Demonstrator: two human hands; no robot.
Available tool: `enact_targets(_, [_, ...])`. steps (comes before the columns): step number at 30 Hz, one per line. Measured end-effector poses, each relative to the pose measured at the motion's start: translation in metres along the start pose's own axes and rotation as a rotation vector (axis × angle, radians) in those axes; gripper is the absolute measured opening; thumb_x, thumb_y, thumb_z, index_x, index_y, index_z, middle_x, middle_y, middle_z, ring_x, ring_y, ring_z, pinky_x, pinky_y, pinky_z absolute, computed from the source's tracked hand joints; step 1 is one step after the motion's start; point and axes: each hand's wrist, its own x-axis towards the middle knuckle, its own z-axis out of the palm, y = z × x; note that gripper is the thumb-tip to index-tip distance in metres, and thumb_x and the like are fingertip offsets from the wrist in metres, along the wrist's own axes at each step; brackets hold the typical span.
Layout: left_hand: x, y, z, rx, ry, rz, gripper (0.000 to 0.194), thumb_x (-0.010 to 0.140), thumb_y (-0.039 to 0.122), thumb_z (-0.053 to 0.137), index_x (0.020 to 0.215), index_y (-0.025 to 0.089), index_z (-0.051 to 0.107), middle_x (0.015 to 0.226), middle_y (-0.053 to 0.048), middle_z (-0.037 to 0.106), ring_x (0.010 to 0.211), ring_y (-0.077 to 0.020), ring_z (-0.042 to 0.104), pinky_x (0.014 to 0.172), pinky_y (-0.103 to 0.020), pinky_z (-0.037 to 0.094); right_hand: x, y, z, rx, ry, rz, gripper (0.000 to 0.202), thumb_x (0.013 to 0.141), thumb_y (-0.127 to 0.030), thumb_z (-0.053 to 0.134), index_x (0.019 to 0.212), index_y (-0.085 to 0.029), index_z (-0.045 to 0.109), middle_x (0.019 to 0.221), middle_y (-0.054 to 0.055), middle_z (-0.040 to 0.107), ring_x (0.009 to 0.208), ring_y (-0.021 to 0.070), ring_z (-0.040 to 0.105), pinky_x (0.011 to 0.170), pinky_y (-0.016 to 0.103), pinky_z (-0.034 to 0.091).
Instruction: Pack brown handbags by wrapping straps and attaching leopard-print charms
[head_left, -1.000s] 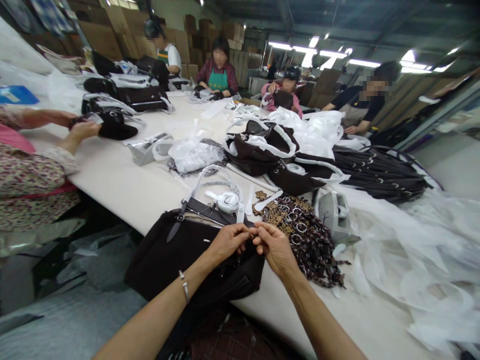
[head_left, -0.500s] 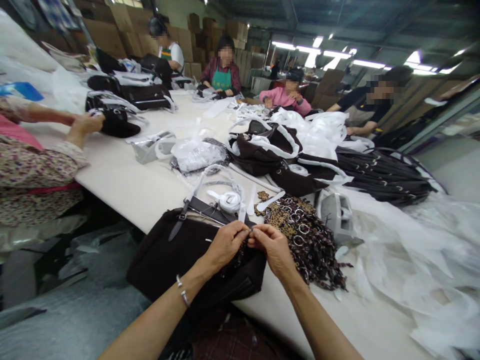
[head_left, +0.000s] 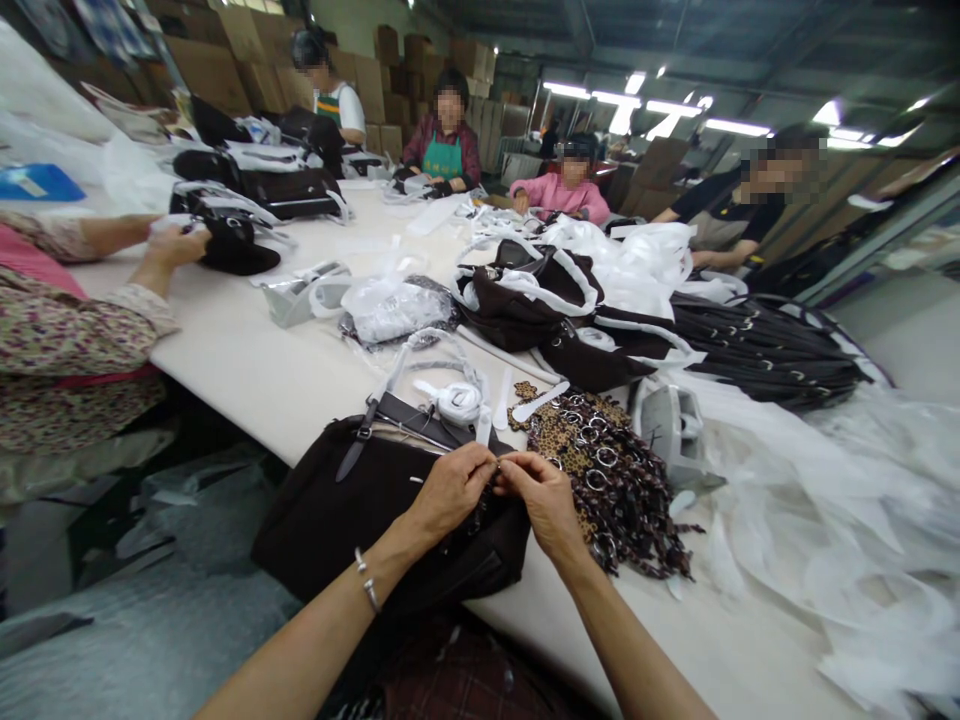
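A dark brown handbag [head_left: 337, 530] lies on the table edge before me, its zipped top and grey strap with buckle [head_left: 364, 433] at the upper left. Over its right end, my left hand [head_left: 454, 490] and my right hand [head_left: 541, 495] meet, fingertips pinched together. Whatever sits between them is small and mostly hidden; a bit of dark patterned material shows below my left fingers. Close by my right hand is a heap of charms [head_left: 637, 485] with silver rings, gold-brown flower shapes and dark patterned strips. White-wrapped handles [head_left: 459, 400] lie behind the bag.
More dark bags [head_left: 525, 300] with white wrapping lie farther up the white table [head_left: 232, 350]. A grey tape dispenser [head_left: 671, 425] and crumpled white sheets [head_left: 810, 520] are on the right, below a stack of black straps [head_left: 772, 350]. Several co-workers sit around the table.
My hands stay pinched at the same spot, with only a slight shift of the right fingers. Across the table, a person in pink has lowered a hand from near the face.
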Motion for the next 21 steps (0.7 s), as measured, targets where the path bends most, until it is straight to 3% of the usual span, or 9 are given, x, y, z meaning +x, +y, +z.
enact_targets(7, [0.002, 0.002, 0.0, -0.003, -0.008, -0.024, 0.023, 0.096, 0.025, 0.046, 0.08, 0.02, 0.061, 0.081, -0.002, 0.062, 0.077, -0.0151, 0.058, 0.075, -0.026, 0.044, 0.001, 0.01, -0.002, 0.115, 0.019, 0.008, 0.027, 0.071, -0.04, 0.082, 0.084, -0.018, 0.073, 0.079, 0.001, 0.071, 0.072, 0.0157, 0.066, 0.076, 0.029, 0.058])
enact_targets(17, [-0.001, -0.002, 0.002, -0.006, 0.022, -0.039, 0.023, 0.095, 0.024, 0.047, 0.077, 0.019, 0.06, 0.077, -0.001, 0.061, 0.073, -0.0146, 0.056, 0.072, -0.025, 0.042, 0.003, 0.005, 0.001, -0.136, -0.03, -0.088, 0.022, 0.076, -0.039, 0.077, 0.083, -0.019, 0.075, 0.08, 0.002, 0.072, 0.074, 0.0172, 0.066, 0.076, 0.03, 0.055])
enact_targets(21, [-0.002, -0.003, 0.0, 0.001, 0.043, -0.042, 0.024, 0.096, 0.026, 0.046, 0.077, 0.019, 0.06, 0.077, -0.001, 0.061, 0.074, -0.0148, 0.056, 0.072, -0.025, 0.041, 0.008, 0.0, -0.001, -0.113, -0.079, -0.028, 0.027, 0.073, -0.044, 0.078, 0.082, -0.018, 0.075, 0.076, 0.003, 0.073, 0.072, 0.0187, 0.068, 0.074, 0.031, 0.057])
